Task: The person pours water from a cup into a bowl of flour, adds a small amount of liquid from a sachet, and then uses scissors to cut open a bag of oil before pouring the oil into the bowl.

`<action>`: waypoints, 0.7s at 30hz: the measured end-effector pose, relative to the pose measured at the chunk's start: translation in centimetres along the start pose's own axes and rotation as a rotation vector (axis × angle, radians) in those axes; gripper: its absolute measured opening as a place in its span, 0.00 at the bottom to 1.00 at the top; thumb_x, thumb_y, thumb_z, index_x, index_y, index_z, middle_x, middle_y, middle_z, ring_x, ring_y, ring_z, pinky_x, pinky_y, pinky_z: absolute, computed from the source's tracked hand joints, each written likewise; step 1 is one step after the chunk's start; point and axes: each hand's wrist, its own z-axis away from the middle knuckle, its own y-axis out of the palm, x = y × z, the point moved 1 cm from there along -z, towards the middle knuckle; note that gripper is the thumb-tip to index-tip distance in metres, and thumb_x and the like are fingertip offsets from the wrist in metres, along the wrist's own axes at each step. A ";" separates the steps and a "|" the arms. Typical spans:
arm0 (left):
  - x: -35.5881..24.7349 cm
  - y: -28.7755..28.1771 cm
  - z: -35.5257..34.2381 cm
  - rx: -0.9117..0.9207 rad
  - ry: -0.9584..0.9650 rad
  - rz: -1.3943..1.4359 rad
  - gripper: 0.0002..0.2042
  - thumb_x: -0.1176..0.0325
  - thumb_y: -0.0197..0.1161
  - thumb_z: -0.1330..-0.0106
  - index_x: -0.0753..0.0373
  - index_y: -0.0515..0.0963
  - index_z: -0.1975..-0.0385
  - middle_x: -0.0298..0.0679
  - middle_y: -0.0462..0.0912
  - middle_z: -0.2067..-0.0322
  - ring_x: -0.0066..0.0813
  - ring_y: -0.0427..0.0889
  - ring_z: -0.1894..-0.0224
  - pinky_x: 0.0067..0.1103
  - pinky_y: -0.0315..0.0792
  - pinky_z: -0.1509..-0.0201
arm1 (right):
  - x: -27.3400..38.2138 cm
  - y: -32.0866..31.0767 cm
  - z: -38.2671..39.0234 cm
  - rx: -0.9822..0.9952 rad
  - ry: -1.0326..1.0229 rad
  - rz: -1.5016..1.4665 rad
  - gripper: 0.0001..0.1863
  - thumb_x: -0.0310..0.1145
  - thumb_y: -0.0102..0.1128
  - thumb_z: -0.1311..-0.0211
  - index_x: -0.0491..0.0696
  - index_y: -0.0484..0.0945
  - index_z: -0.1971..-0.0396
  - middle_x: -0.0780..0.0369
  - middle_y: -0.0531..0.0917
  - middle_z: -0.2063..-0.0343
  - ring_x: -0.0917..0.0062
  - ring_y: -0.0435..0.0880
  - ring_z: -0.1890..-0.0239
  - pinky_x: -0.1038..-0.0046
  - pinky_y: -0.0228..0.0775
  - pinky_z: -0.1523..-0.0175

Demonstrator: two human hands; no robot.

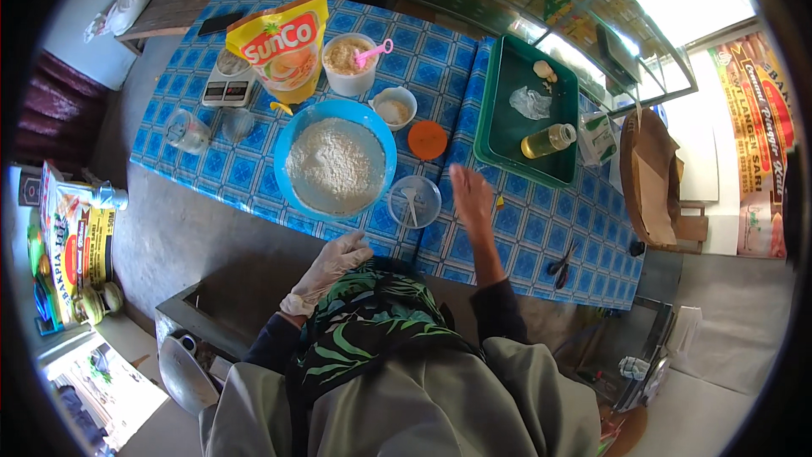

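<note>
Ok so your left hand (331, 269) is in a whitish glove (311, 289), fingers right by your black apron (376, 313) with green leaves. Past those fingertips there's a bright blue bowl (282, 156) of white powder (334, 165). Off your right hand's (472, 199) fingertips: orange lid (427, 140), dark green tray (501, 110). Tablecloth (533, 233) below your fingers is blue squares.

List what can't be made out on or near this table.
In the head view:
- Floor of the blue basin: covered by white powder.
- Any readout on the scale: too small.
- Contents of the yellow pouch: hidden by its opaque front.
- Palm of the left hand: hidden behind its gloved back.
</note>
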 end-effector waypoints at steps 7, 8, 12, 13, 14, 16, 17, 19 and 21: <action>0.9 2.9 -2.4 -0.043 0.211 -0.311 0.50 0.51 0.71 0.40 0.65 0.45 0.27 0.62 0.63 0.35 0.46 0.72 0.39 0.34 0.68 0.38 | 2.1 4.3 -11.0 0.260 -0.285 0.629 0.36 0.48 0.74 0.53 0.54 0.74 0.42 0.52 0.76 0.49 0.54 0.71 0.42 0.58 0.73 0.44; 1.1 3.4 -2.5 -0.067 0.216 -0.305 0.54 0.49 0.73 0.43 0.65 0.42 0.26 0.63 0.60 0.34 0.48 0.70 0.38 0.37 0.67 0.37 | 1.9 5.1 -11.4 0.310 -0.261 0.708 0.40 0.49 0.76 0.56 0.55 0.72 0.40 0.51 0.74 0.46 0.50 0.70 0.42 0.55 0.72 0.44; 1.6 4.9 -3.4 -0.153 0.414 -0.391 0.55 0.49 0.73 0.43 0.64 0.40 0.26 0.62 0.56 0.32 0.49 0.69 0.37 0.38 0.67 0.38 | -0.8 6.4 -13.5 0.347 -0.282 0.795 0.46 0.48 0.77 0.63 0.55 0.70 0.37 0.50 0.74 0.46 0.50 0.69 0.40 0.54 0.70 0.41; 1.7 5.2 -3.7 -0.165 0.440 -0.403 0.55 0.49 0.73 0.43 0.64 0.40 0.26 0.61 0.54 0.31 0.50 0.69 0.37 0.39 0.67 0.38 | -1.6 6.0 -13.7 0.354 -0.277 0.799 0.46 0.48 0.77 0.63 0.55 0.70 0.37 0.50 0.74 0.46 0.50 0.69 0.40 0.54 0.70 0.41; 1.7 5.3 -4.0 -0.187 0.474 -0.416 0.54 0.50 0.73 0.43 0.64 0.40 0.26 0.60 0.53 0.30 0.51 0.68 0.36 0.40 0.67 0.38 | -1.1 5.6 -13.9 0.361 -0.226 0.720 0.46 0.48 0.76 0.63 0.55 0.71 0.38 0.50 0.74 0.47 0.51 0.69 0.40 0.55 0.69 0.40; 2.4 5.8 -4.8 -0.197 0.543 -0.437 0.54 0.50 0.72 0.43 0.63 0.40 0.26 0.60 0.53 0.30 0.51 0.68 0.37 0.41 0.68 0.39 | -0.7 3.4 -13.7 0.361 -0.171 0.647 0.46 0.48 0.76 0.64 0.54 0.71 0.38 0.51 0.75 0.48 0.52 0.69 0.40 0.55 0.67 0.40; 3.0 5.5 -4.5 -0.240 0.599 -0.460 0.54 0.50 0.72 0.43 0.63 0.39 0.26 0.59 0.52 0.30 0.51 0.68 0.37 0.41 0.69 0.39 | 1.8 2.3 -12.2 0.369 -0.141 0.478 0.45 0.47 0.75 0.63 0.54 0.72 0.38 0.51 0.75 0.49 0.54 0.69 0.41 0.57 0.66 0.39; 3.0 5.7 -3.9 -0.284 0.638 -0.457 0.54 0.51 0.72 0.42 0.62 0.39 0.26 0.58 0.52 0.30 0.52 0.68 0.36 0.41 0.69 0.40 | 6.0 -0.4 -8.5 0.412 -0.247 0.267 0.44 0.45 0.75 0.63 0.53 0.73 0.39 0.52 0.76 0.51 0.56 0.69 0.42 0.59 0.63 0.37; 1.7 6.7 -3.8 -0.290 0.694 -0.460 0.53 0.51 0.72 0.42 0.61 0.39 0.26 0.57 0.51 0.29 0.52 0.67 0.36 0.40 0.70 0.41 | 8.5 -3.1 -4.2 0.464 -0.590 0.217 0.43 0.44 0.75 0.62 0.53 0.73 0.39 0.53 0.75 0.51 0.57 0.69 0.44 0.58 0.62 0.37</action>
